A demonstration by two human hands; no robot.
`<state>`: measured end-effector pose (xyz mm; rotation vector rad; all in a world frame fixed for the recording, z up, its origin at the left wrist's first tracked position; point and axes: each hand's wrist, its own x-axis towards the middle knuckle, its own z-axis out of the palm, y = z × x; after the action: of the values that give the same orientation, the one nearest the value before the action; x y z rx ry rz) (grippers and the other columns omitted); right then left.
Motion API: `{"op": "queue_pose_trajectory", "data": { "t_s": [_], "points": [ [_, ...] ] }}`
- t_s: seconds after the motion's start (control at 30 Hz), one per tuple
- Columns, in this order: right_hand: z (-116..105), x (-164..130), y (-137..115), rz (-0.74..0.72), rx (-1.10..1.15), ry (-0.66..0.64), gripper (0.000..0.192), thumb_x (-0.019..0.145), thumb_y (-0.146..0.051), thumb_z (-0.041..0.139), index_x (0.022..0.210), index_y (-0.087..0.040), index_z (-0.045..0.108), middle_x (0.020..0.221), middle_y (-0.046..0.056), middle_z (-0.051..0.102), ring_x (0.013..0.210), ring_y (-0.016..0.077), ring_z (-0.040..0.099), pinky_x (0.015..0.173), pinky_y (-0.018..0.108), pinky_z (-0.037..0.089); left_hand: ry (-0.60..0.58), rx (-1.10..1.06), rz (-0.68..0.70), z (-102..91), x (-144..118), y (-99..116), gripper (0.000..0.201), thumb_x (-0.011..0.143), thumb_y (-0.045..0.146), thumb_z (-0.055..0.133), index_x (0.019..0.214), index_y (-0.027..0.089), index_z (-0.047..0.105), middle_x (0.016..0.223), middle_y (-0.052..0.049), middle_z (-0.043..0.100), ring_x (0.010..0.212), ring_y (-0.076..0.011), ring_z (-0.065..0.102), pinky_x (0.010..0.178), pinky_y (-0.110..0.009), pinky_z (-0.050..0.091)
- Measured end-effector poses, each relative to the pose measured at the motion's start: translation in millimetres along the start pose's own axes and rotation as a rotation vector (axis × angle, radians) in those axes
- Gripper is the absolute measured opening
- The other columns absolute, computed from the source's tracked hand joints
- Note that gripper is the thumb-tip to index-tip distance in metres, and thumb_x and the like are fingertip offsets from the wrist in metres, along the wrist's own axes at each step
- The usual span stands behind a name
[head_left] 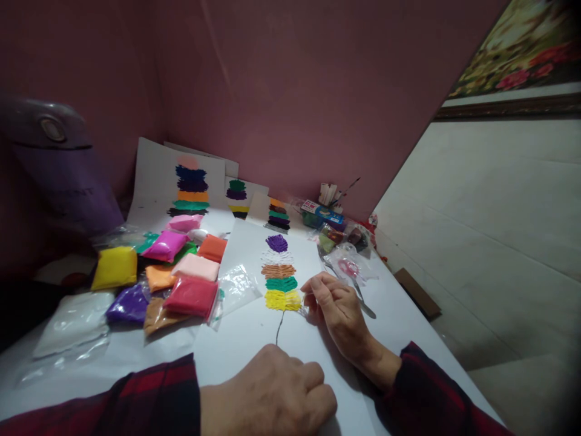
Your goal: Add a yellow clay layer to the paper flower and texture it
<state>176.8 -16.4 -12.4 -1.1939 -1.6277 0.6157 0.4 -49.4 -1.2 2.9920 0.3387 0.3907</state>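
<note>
A white sheet (240,239) carries stacked textured bands that look like modelling clay: a purple tuft (276,243), a white band (276,258), an orange-brown band (278,272), a green band (281,284) and a yellow band (282,300). A thin dark line (280,327) runs down from the yellow band towards my left hand. Beside the yellow band's right end, my right hand (338,312) is closed in a pinch; what it holds is too small to make out. My left hand (272,393) rests on the sheet's lower part with curled fingers, their inside hidden.
To the left lie several clay packets, among them a yellow packet (114,267) and a red packet (190,297). A purple bottle (68,175) stands behind them. Finished-looking banded sheets (149,175) lean at the wall. A metal tool (367,309) lies right, near plastic bags (349,263).
</note>
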Motion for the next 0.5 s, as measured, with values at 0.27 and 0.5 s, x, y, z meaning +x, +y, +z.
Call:
{"op": "queue_pose_trajectory", "data": {
  "t_s": [0.27,0.5],
  "points": [
    [-0.8,-0.6,2.6,-0.007,-0.024,-0.006,0.041,0.100,-0.040,0.041,0.077,-0.016,0.065,0.063,-0.001,0.054,0.050,0.0098,0.053,0.049,0.023,0.044,-0.023,0.022,0.003,-1.3,1.4,-1.0,0.011,0.087,0.013,0.058,0.083,0.018,0.049,0.080,0.001,0.063,0.058,-0.0150,0.058,0.048,-0.028,0.046],
    [-0.5,-0.8,2.4,0.004,-0.015,-0.006,0.041,0.100,-0.040,0.042,0.077,-0.016,0.065,0.063,-0.001,0.054,0.051,0.0099,0.052,0.048,0.023,0.043,0.019,0.022,-0.009,2.0,1.3,0.1,0.012,0.087,0.013,0.058,0.082,0.018,0.049,0.081,0.001,0.064,0.058,-0.0142,0.057,0.048,-0.028,0.045]
  ]
}}
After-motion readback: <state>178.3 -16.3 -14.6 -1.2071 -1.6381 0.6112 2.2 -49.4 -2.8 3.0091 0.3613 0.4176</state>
